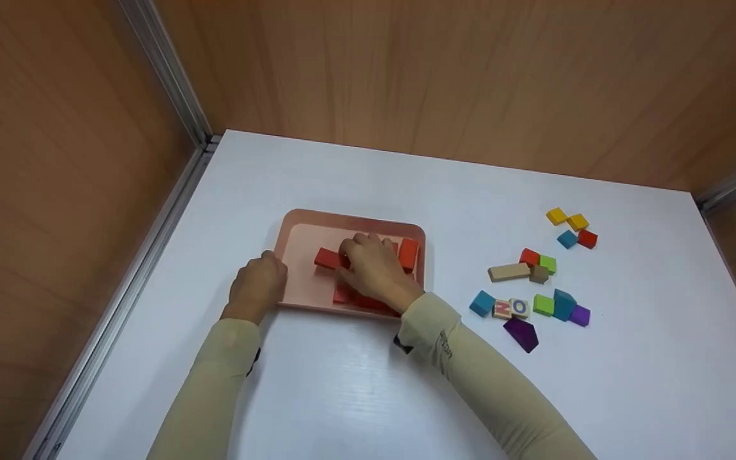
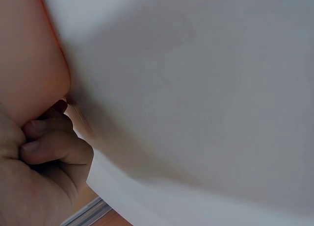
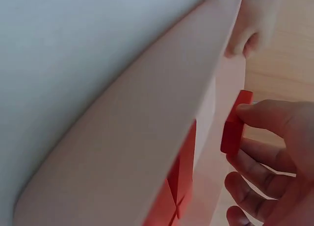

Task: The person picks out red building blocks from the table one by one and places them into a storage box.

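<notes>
A shallow pink tray (image 1: 355, 221) lies on the white table. My left hand (image 1: 256, 285) grips its left edge; in the left wrist view the curled fingers (image 2: 61, 145) meet the tray's outer wall (image 2: 34, 64). Over the tray is my right hand (image 1: 375, 268), pinching a red block (image 3: 236, 123) between thumb and fingers in the right wrist view. Other red blocks (image 1: 408, 254) lie in the tray's right half, partly hidden beneath the right hand and wrist.
To the right, loose coloured blocks lie in groups: two yellow blocks (image 1: 556, 216) at the back, a long tan block (image 1: 508, 273), letter cubes (image 1: 519, 308), a dark purple piece (image 1: 522, 335) and several more. Wooden panels (image 1: 406, 76) enclose the table behind and at the sides.
</notes>
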